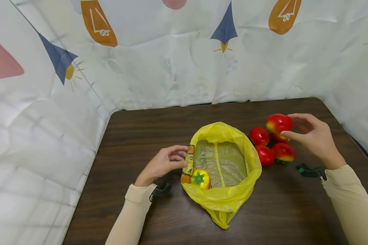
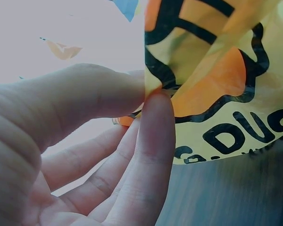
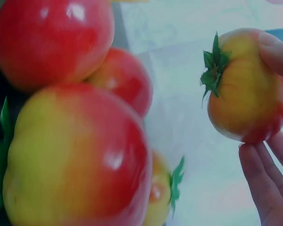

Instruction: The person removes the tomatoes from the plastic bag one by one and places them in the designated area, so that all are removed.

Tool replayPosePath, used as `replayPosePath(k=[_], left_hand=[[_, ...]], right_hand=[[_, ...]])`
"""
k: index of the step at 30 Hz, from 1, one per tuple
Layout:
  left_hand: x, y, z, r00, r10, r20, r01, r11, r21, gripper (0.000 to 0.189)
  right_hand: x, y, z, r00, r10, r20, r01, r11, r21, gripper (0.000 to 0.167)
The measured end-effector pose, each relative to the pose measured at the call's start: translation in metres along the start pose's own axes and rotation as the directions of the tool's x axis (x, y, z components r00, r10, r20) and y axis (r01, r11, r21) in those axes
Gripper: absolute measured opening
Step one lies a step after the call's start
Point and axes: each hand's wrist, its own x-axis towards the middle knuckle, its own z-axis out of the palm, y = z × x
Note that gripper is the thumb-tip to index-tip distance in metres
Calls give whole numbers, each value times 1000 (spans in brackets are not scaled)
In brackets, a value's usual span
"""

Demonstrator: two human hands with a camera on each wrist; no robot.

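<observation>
A yellow plastic bag (image 1: 253,170) stands with its mouth spread wide, and one yellow-red tomato (image 1: 204,183) lies inside at the left. My left hand (image 1: 164,165) pinches the bag's left rim between thumb and fingertips; black lettering and orange print show on the bag (image 2: 212,108) in the left wrist view. At the right, my right hand (image 1: 314,137) grips a red and yellow tomato (image 3: 247,89) with a green leafy top, raised above the others. Thumb and fingers lie on opposite sides of it. Several more tomatoes (image 1: 264,155) cluster on the table beside the bag's right side.
The dark wooden table (image 1: 135,136) carries the bag and the tomatoes. White patterned cloth (image 1: 159,68) hangs along its back and sides. A dark wrist strap (image 1: 311,171) sits on the right wrist, another strap (image 1: 162,190) on the left.
</observation>
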Motion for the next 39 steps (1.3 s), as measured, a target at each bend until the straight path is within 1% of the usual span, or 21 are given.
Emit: replayPosePath(k=[5,8,14,21,28,33,39], left_hand=[[0,0,-1,1000,-15,-6,15,1000,-7,58],[1,0,-1,1000,-12,-2,12,1000,-2,58],[2,0,0,1000,-18,-6,18,1000,-2,58],[1,0,-1,1000,-23,-4,23,1000,7,59],[2,-1,-1,1000,-29,-2,29,1000,7,59],[2,-1,-2,999,-38,-7,39,999,7,59],[2,-2,-1,999,-44,-15,44,999,9,59]], right_hand=[[-1,10,-6,998,29,-49,-28,1000,15,57],[-3,16,-10,995,50,-82,-49,999,14,57],[-6,28,-19,990,76,-121,-77,997,-3,57],[-7,42,-28,982,86,-170,-94,995,-41,59],[-8,54,-33,978,90,-188,-101,994,-49,58],[-9,63,-36,971,125,-203,-140,988,-59,58],[-10,73,-38,956,170,-239,-188,981,-56,59]])
